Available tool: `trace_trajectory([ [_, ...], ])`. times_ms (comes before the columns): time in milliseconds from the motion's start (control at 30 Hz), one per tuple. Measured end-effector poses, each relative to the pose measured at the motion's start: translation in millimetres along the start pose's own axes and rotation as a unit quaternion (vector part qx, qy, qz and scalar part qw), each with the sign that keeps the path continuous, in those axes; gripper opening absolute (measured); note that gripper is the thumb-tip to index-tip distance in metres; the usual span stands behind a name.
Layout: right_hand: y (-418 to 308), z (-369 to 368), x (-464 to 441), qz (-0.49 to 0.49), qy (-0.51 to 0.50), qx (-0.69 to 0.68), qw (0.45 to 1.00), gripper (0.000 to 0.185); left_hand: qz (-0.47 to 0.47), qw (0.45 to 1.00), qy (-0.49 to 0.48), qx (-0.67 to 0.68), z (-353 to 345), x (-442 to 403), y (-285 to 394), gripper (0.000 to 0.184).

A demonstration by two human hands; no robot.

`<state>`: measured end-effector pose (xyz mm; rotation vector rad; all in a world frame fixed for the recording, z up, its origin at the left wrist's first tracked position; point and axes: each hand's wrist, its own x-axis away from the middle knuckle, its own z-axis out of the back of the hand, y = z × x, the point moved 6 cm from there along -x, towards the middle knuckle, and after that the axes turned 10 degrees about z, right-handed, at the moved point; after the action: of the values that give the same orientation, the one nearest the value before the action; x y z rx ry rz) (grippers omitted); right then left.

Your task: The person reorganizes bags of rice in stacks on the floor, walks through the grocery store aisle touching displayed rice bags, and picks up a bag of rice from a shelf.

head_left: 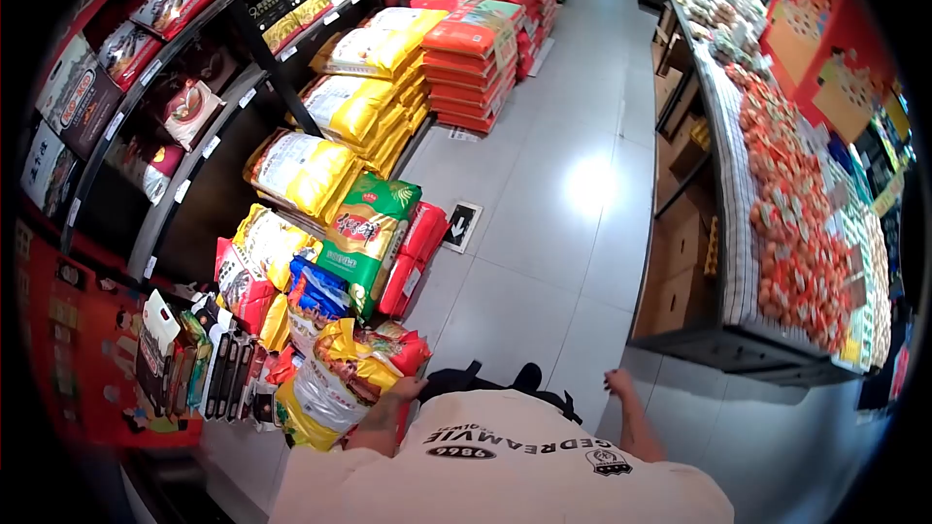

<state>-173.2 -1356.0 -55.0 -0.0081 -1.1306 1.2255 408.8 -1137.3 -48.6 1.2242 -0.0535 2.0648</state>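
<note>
My left hand (409, 388) is low at my left side, its fingers loosely bent and nothing visible in them. Just beside it stands a yellow and clear plastic rice bag (335, 388); whether they touch I cannot tell. A red bag (403, 346) lies right behind that hand. On my right, my right hand (616, 382) hangs over the floor with its fingers slightly curled and apart, holding nothing. A green and gold rice bag (365, 243) leans farther ahead, next to red bags (413, 257) and a blue bag (317, 289).
Yellow rice sacks (306, 170) and red sacks (473, 39) are stacked along the left shelves (199, 155). A tiled aisle (544, 204) runs forward. To the right stands a long display table (723, 223) with netted orange-red produce (791, 233). Hanging packages (209, 359) are at lower left.
</note>
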Motion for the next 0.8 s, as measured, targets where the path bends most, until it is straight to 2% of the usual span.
trace_trajectory([
  [33, -20, 26, -37, 0.02, 0.005, -0.002, 1.0, 0.025, 0.117, 0.99, -0.024, 0.068, 11, 11, -6, 0.047],
  [100, -79, 81, -91, 0.06, 0.011, 0.011, 0.998, 0.023, 0.105, 0.98, 0.083, 0.147, 24, -2, -17, 0.046],
  [167, -151, 126, -138, 0.119, 0.055, 0.016, 0.991, 0.023, 0.113, 0.964, 0.112, 0.214, 26, -23, -16, 0.043],
  [233, -219, 153, -179, 0.17, 0.066, 0.014, 0.983, 0.026, 0.155, 0.969, 0.028, 0.19, 25, -39, 9, 0.042],
  [333, -302, 165, -216, 0.228, 0.077, -0.059, 0.969, 0.029, 0.104, 0.993, 0.027, 0.053, 32, -81, 65, 0.04],
  [367, -323, 164, -220, 0.237, 0.083, -0.048, 0.967, 0.03, 0.096, 0.993, -0.044, 0.058, 32, -105, 81, 0.04],
  [400, -337, 158, -228, 0.234, 0.081, -0.065, 0.967, 0.03, 0.084, 0.989, -0.075, 0.101, 37, -132, 96, 0.039],
  [433, -335, 149, -247, 0.238, 0.074, -0.045, 0.967, 0.03, 0.079, 0.955, -0.12, 0.26, 40, -166, 112, 0.039],
  [467, -337, 142, -248, 0.223, 0.072, -0.043, 0.971, 0.029, 0.092, 0.881, -0.176, 0.43, 44, -197, 127, 0.04],
  [500, -329, 133, -254, 0.194, 0.061, -0.029, 0.979, 0.028, 0.077, 0.879, -0.187, 0.432, 63, -225, 146, 0.041],
  [533, -310, 123, -266, 0.166, 0.034, 0.005, 0.986, 0.027, -0.072, 0.984, -0.065, 0.149, 119, -244, 183, 0.039],
  [567, -282, 112, -281, 0.148, 0.029, 0.027, 0.988, 0.026, -0.066, 0.992, -0.073, -0.072, 143, -283, 203, 0.037],
  [600, -278, 106, -272, 0.074, -0.018, 0.021, 0.997, 0.026, -0.098, 0.985, -0.053, -0.136, 179, -298, 234, 0.037],
  [633, -271, 103, -264, 0.024, -0.022, -0.016, 0.999, 0.027, -0.125, 0.971, -0.031, -0.201, 227, -302, 272, 0.036],
  [700, -249, 104, -257, -0.053, -0.01, -0.033, 0.998, 0.029, -0.087, 0.984, -0.016, -0.156, 314, -348, 320, 0.037],
  [767, -225, 102, -258, -0.116, 0.021, -0.099, 0.988, 0.026, -0.135, 0.983, 0.077, -0.092, 406, -379, 372, 0.038],
  [800, -226, 103, -255, -0.137, 0.041, -0.145, 0.979, 0.025, -0.12, 0.982, 0.127, -0.068, 444, -398, 393, 0.038],
])
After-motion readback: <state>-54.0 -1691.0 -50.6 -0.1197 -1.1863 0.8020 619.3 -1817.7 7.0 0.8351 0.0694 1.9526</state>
